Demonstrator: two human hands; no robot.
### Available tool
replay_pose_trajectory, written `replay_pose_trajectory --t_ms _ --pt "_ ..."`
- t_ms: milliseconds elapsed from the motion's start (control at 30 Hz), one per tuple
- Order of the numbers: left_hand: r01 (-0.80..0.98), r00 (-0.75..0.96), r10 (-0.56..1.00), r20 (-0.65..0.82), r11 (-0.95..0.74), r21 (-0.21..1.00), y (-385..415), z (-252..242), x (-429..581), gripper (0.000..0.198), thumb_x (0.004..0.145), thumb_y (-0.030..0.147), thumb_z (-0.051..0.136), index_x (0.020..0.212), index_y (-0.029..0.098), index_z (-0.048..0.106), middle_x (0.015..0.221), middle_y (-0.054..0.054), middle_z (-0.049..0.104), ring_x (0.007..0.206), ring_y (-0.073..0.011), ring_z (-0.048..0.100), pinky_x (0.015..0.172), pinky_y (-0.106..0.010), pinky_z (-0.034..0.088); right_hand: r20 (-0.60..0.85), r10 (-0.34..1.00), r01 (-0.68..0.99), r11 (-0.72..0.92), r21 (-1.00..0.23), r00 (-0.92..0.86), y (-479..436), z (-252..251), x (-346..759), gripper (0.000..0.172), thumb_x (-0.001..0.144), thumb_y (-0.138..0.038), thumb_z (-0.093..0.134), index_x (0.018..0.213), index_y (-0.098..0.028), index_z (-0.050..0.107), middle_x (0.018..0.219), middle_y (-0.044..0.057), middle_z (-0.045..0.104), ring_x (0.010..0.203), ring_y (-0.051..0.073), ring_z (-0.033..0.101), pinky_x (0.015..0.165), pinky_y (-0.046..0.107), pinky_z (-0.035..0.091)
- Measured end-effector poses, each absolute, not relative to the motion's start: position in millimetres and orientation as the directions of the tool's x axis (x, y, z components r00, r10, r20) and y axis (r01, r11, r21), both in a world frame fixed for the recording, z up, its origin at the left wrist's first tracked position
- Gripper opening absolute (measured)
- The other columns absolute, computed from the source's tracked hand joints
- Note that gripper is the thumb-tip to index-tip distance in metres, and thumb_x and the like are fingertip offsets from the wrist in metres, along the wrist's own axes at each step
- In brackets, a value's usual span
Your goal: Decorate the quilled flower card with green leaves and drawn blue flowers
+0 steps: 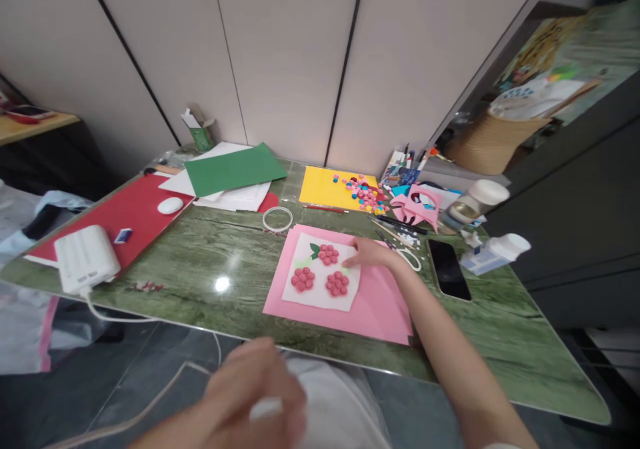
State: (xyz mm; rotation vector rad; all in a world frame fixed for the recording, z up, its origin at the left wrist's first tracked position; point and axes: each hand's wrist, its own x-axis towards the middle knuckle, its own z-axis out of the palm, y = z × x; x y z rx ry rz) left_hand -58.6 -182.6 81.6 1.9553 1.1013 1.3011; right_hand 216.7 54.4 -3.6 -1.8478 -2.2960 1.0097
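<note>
A white card (320, 287) with three pink bead flowers and a green leaf lies on a pink sheet (380, 305) on the green table. My right hand (369, 254) rests at the card's upper right corner, fingers pressed flat on it. My left hand (255, 395) is low in front of the table edge, blurred, fingers curled around a small white thing I cannot name.
A yellow sheet (320, 185) with loose coloured beads (367, 195) lies at the back. A black phone (449, 269), white jars (480, 199), pens, a white ring (277, 219), green paper (235, 169), a red sheet (130, 212) and a white power bank (85, 257) lie around.
</note>
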Motion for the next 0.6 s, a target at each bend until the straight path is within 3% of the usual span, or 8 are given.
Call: replay_pose_trajectory --t_ms 67,100,233,300,400,467,533,600 --pt "0.280 0.291 0.819 0.496 -0.568 0.774 -158 62 -53 0.019 0.081 0.015 0.049 0.092 0.028 0.058 0.070 -0.001 0.060 0.061 -0.0137 0.054 0.058 -0.027 0.044 -0.361 0.864 0.811 0.089 -0.578 -0.351 51 0 219 0.039 0.055 -0.049 0.072 0.072 -0.016 0.060 0.074 0.003 0.062 0.067 0.017 0.055 0.058 0.025 0.038" --pt "0.279 0.265 0.856 0.443 -0.508 0.815 -146 49 -52 0.021 0.082 0.014 0.048 0.097 0.026 0.056 0.074 -0.001 0.060 0.063 -0.0128 0.054 0.059 -0.026 0.044 -0.347 0.860 0.779 0.086 -0.622 -0.373 48 1 219 0.037 0.058 -0.050 0.069 0.069 -0.016 0.059 0.072 0.002 0.061 0.066 0.015 0.053 0.058 0.025 0.038" --pt "0.174 0.128 0.991 0.044 -0.066 0.982 -119 2 -57 0.016 0.085 0.026 0.048 0.100 0.021 0.053 0.074 0.000 0.054 0.061 -0.0111 0.051 0.059 -0.024 0.043 -0.305 0.851 0.610 0.022 -0.792 -0.428 26 7 225 0.038 0.071 -0.054 0.055 0.071 -0.017 0.058 0.067 -0.001 0.056 0.060 0.011 0.050 0.056 0.023 0.038" --pt "0.071 0.075 0.996 -0.045 0.040 0.997 -115 -10 -62 0.019 0.083 0.031 0.052 0.098 0.019 0.054 0.074 0.001 0.053 0.062 -0.0118 0.051 0.059 -0.024 0.044 -0.296 0.855 0.530 -0.030 -0.848 -0.426 13 9 230 0.039 0.075 -0.056 0.050 0.079 -0.017 0.058 0.068 -0.002 0.055 0.056 0.010 0.049 0.052 0.023 0.038" --pt "0.007 -0.004 0.998 -0.066 0.066 0.998 -115 -15 -67 0.022 0.080 0.034 0.056 0.095 0.018 0.055 0.074 0.000 0.054 0.063 -0.0122 0.052 0.062 -0.024 0.043 -0.256 0.907 0.338 -0.139 -0.931 -0.334 -6 9 238 0.039 0.077 -0.056 0.050 0.085 -0.018 0.055 0.069 -0.002 0.055 0.054 0.008 0.049 0.053 0.023 0.041" --pt "-0.005 -0.057 0.997 -0.057 0.057 0.998 -113 -13 -67 0.021 0.078 0.033 0.058 0.092 0.018 0.056 0.076 0.000 0.056 0.068 -0.0132 0.054 0.065 -0.024 0.043 -0.248 0.945 0.061 -0.241 -0.969 -0.211 -20 8 240 0.034 0.073 -0.050 0.060 0.088 -0.020 0.055 0.072 -0.002 0.057 0.055 0.008 0.052 0.056 0.024 0.044" --pt "-0.053 -0.078 0.996 -0.048 0.044 0.998 -106 -11 -63 0.022 0.077 0.033 0.061 0.092 0.018 0.057 0.081 -0.002 0.059 0.078 -0.0150 0.057 0.070 -0.025 0.044 -0.265 0.955 -0.165 -0.285 -0.944 -0.132 -34 6 238 0.029 0.071 -0.042 0.066 0.088 -0.021 0.056 0.077 -0.002 0.060 0.059 0.009 0.056 0.060 0.025 0.047" --pt "-0.156 -0.051 0.997 -0.053 0.045 0.987 -96 -9 -54 0.027 0.075 0.033 0.063 0.097 0.019 0.056 0.093 -0.005 0.062 0.090 -0.0177 0.058 0.079 -0.028 0.044 -0.262 0.960 -0.269 -0.280 -0.922 -0.100 -48 4 229 0.024 0.072 -0.038 0.067 0.088 -0.022 0.056 0.083 -0.001 0.062 0.066 0.010 0.059 0.066 0.026 0.049"
